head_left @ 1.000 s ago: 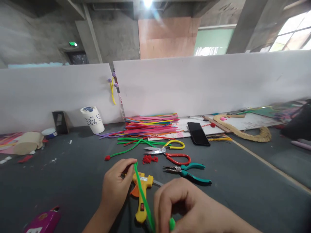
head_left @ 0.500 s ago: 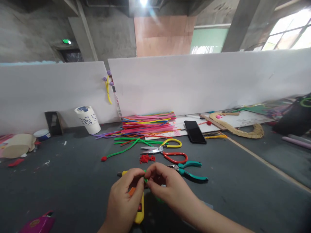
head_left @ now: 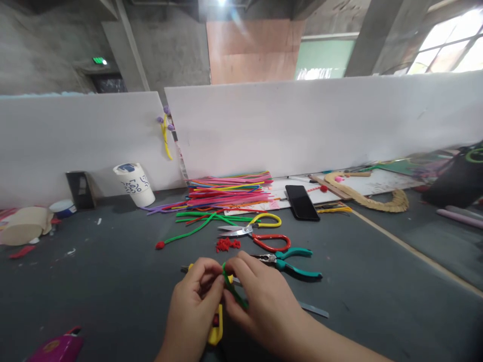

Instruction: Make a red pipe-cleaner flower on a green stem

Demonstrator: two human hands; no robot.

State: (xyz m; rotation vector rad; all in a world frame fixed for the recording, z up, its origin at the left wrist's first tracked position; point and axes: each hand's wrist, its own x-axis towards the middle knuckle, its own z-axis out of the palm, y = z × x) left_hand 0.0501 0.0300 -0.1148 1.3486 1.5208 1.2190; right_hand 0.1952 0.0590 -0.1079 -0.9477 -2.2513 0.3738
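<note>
A green pipe cleaner [head_left: 234, 294] runs between my two hands at the lower middle, its top bent in a small loop. My left hand [head_left: 194, 306] pinches it with thumb and forefinger. My right hand [head_left: 260, 296] has its fingers curled around the same stem from the right. Under my hands lies a yellow glue gun [head_left: 216, 329], mostly covered. Just beyond are small red pieces [head_left: 227, 245], scissors [head_left: 236, 231] with one yellow and one red handle, and teal-handled pliers [head_left: 298, 271].
Behind lie a bundle of coloured pipe cleaners [head_left: 230, 191], a green stem with a red tip [head_left: 188, 233], a black phone [head_left: 302, 202] and a white cup [head_left: 135, 185]. A magenta object [head_left: 56, 348] sits at the lower left. White panels [head_left: 302, 128] stand along the back.
The fingers of my right hand have opened slightly around the green stem, and more of it shows between my hands. The view has shifted a little.
</note>
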